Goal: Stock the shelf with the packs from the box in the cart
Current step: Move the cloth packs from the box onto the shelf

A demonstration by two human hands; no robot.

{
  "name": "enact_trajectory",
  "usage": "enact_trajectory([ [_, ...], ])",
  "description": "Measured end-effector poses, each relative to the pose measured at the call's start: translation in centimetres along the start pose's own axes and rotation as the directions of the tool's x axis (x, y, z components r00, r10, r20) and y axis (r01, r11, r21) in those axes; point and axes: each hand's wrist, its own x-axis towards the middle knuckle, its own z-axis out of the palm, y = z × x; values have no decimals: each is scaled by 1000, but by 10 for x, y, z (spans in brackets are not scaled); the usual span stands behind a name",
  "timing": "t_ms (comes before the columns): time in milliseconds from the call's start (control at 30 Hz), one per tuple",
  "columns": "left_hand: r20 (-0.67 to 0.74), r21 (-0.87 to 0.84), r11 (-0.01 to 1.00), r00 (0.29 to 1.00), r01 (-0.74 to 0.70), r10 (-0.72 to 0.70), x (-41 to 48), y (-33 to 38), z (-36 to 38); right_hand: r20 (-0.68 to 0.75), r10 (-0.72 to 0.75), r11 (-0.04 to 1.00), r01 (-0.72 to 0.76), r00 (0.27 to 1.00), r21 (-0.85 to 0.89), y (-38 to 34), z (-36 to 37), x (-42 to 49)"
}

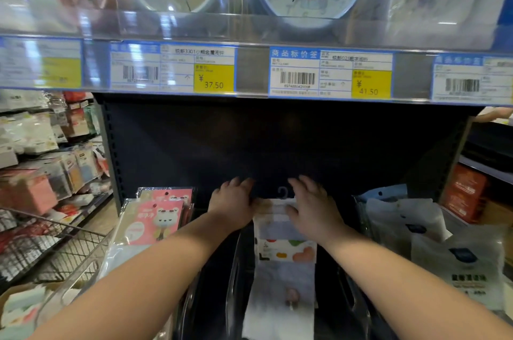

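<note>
Placing step: pack (286, 245) lies mid-shelf (249, 145), right hand (311, 200) spread on its 1 o'clock corner, left hand (231, 200) at 11, grip can't tell; next: square it, release.
</note>
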Motion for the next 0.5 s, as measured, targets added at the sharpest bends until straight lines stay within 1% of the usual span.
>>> enact_trajectory([
  [33, -10, 121, 993, 1000, -14, 16, -4, -2, -5, 40, -53, 995, 56, 998, -82, -6, -2, 1],
  [67, -15, 206, 978, 1000, -19, 23, -8, -5, -8, 78, -93, 983, 104, 993, -151, -13, -4, 2],
  [133, -23, 283, 959, 1000, -3, 10, -14, -15, -13, 127, -154, 960, 179, 980, -214, -25, -3, 4],
  [300, -31, 286, 947, 989, 145, -143, -41, -51, -22, 170, -256, 938, 287, 952, -196, -56, 10, 11],
  [433, -19, 381, 891, 966, 247, -260, -73, -81, -28, 180, -341, 924, 364, 923, -114, -90, 24, 12],
  [500, -5, 384, 873, 946, 301, -324, -89, -95, -34, 176, -385, 910, 404, 906, -93, -110, 31, 11],
])
